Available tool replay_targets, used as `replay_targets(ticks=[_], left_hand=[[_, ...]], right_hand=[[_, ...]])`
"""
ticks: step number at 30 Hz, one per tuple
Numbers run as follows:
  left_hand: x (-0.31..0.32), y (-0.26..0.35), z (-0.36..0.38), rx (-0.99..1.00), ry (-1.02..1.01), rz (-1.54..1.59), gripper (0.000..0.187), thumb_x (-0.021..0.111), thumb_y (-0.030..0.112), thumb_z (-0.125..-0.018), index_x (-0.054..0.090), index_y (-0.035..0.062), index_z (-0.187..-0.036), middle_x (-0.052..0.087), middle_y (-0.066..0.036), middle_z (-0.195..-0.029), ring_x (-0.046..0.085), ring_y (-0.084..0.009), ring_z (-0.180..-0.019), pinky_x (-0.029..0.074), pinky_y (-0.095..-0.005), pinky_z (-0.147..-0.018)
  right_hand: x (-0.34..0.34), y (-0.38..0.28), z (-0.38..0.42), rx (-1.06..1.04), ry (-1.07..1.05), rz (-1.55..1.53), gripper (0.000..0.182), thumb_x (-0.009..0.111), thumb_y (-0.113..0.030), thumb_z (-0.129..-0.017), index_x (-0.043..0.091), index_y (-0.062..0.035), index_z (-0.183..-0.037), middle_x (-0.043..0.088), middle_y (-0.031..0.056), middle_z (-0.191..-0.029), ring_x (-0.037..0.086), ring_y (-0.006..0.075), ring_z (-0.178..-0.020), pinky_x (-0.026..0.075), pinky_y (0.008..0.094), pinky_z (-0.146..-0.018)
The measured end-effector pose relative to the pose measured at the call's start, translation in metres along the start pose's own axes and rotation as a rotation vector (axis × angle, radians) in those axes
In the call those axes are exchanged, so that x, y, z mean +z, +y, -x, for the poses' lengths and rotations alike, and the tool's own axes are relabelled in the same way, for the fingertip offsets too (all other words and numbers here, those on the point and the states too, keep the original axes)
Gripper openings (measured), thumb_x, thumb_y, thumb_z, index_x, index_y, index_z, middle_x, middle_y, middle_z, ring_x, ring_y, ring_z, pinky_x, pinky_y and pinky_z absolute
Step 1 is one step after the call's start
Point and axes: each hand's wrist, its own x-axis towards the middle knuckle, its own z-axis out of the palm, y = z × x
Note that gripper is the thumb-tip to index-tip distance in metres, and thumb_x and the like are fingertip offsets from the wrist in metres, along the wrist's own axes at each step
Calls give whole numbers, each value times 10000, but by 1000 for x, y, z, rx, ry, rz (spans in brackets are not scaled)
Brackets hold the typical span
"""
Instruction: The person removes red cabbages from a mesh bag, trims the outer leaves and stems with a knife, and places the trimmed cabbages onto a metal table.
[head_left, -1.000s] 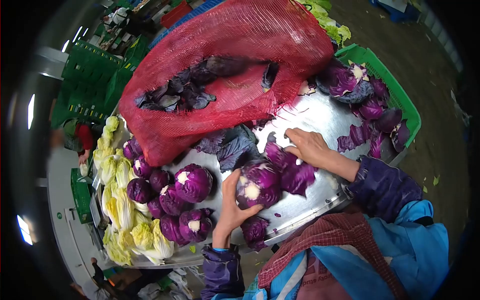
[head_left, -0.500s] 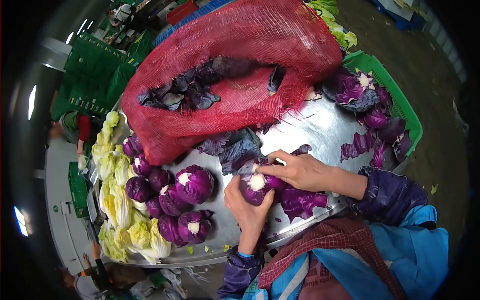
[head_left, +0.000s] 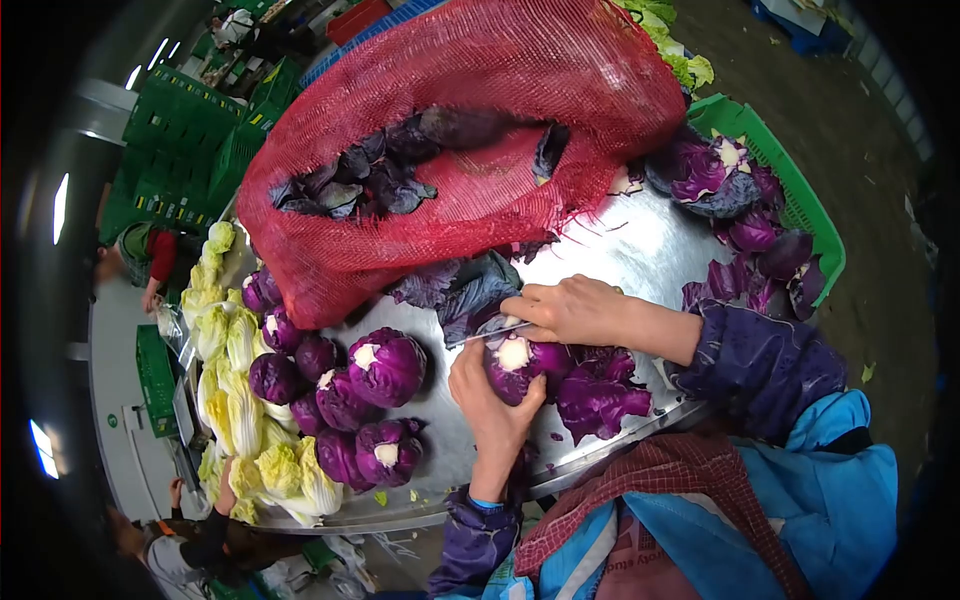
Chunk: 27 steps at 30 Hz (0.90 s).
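My left hand (head_left: 492, 405) is wrapped round the near-left side of a red cabbage (head_left: 512, 372), whose white cut stem end faces up. In my right hand (head_left: 570, 312) is a knife (head_left: 492, 334); its thin blade lies across the cabbage beside the stem, pointing left, and its handle is hidden in my fingers. Dark outer cabbage leaves (head_left: 478, 295) lie just beyond the blade. Loose purple leaves (head_left: 603, 395) rest on the metal table (head_left: 625, 235) to the right of the cabbage.
Several trimmed red cabbages (head_left: 388, 368) and a row of Chinese cabbages (head_left: 240, 385) stand at left. A red mesh sack (head_left: 430, 255) with cabbages covers the back. A green crate (head_left: 800, 200) with leaves is at right. Other people (head_left: 185, 545) work at far left.
My right hand has moved left and slightly away from me, and the knife blade now shows across the cabbage. My left hand keeps its grip. At lower left, another person's arm has reached toward the Chinese cabbages.
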Motion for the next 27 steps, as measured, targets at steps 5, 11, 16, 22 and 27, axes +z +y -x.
replay_targets(ticks=[5, 11, 16, 22, 27], left_hand=[[-3, 2, -9, 68, -45, -3, 705, 741, 191, -663, 446, 3, -1275, 471, -186, -1226, 442, -347, -1138, 341, -428, -985], [-7, 3, -13, 164, -116, -26, 684, 716, 190, -713, 434, 15, -1312, 464, -182, -1267, 436, -339, -1154, 330, -421, -1002], [-7, 7, -9, 207, -152, -55, 691, 717, 175, -729, 416, -19, -1320, 426, -223, -1312, 414, -379, -1176, 294, -464, -1009], [-17, 17, 6, 284, -287, -85, 694, 711, 155, -743, 400, 3, -1345, 393, -205, -1370, 356, -395, -1271, 251, -481, -1062], [-29, 1, 14, 172, -245, -137, 733, 729, 133, -723, 378, -1, -1353, 389, -207, -1370, 345, -381, -1286, 257, -469, -1061]], right_hand=[[4, 9, -2, 128, 22, -200, 284, 627, -257, -835, 508, -63, -1006, 624, 141, -796, 639, 341, -724, 503, 445, -621], [2, 8, 8, 216, 34, -196, 258, 623, -235, -836, 502, -63, -987, 624, 146, -807, 634, 343, -781, 492, 456, -659], [2, 9, 12, 204, 80, -161, 244, 596, -253, -854, 506, -63, -978, 625, 147, -797, 632, 351, -763, 492, 462, -653], [11, 45, 21, 361, 110, -87, 228, 548, -274, -878, 544, -47, -908, 619, 195, -751, 618, 381, -718, 485, 484, -641], [-5, 16, 26, 421, 103, -260, 246, 538, -269, -882, 552, -35, -957, 614, 225, -762, 609, 410, -738, 475, 487, -666]])
